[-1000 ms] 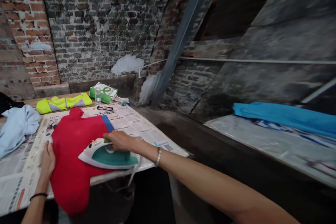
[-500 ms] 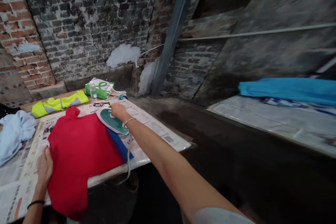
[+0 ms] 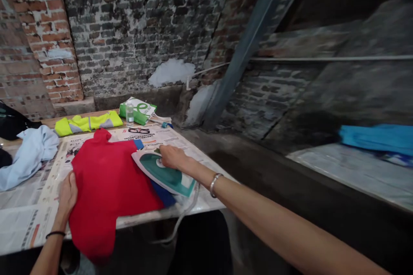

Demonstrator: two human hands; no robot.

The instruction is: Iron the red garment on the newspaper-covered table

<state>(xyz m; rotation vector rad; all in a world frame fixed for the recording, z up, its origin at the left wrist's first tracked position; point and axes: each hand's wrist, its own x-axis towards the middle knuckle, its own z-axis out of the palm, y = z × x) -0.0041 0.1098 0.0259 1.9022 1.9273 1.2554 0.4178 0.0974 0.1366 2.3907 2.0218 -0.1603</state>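
Observation:
A red garment (image 3: pixel 112 176) lies spread on the newspaper-covered table (image 3: pixel 19 219), one lower part hanging over the front edge. At its left edge rests my left hand (image 3: pixel 68 191), fingers stretched out along the cloth. My right hand (image 3: pixel 172 157) is closed around the handle of a teal and white clothes iron (image 3: pixel 161 172). The iron is over the garment's right side, its tip pointing to the far left. Blue cloth (image 3: pixel 166 195) shows from under the red one beside the iron. The iron's cord (image 3: pixel 180 223) drops past the table's front edge.
Light blue cloth (image 3: pixel 37 150) is bunched at the left. Along the back lie a yellow reflective garment (image 3: pixel 87 123), a clear bottle (image 3: pixel 129 114), a green and white bag (image 3: pixel 142 109) and eyeglasses (image 3: pixel 138 130). At right, bright blue fabric (image 3: pixel 377 137) lies on another table (image 3: pixel 329 167).
My right hand has brought the iron nearer to me and to the right, uncovering a blue patch at the garment's far edge. My left hand stays at the garment's left edge. The view has shifted.

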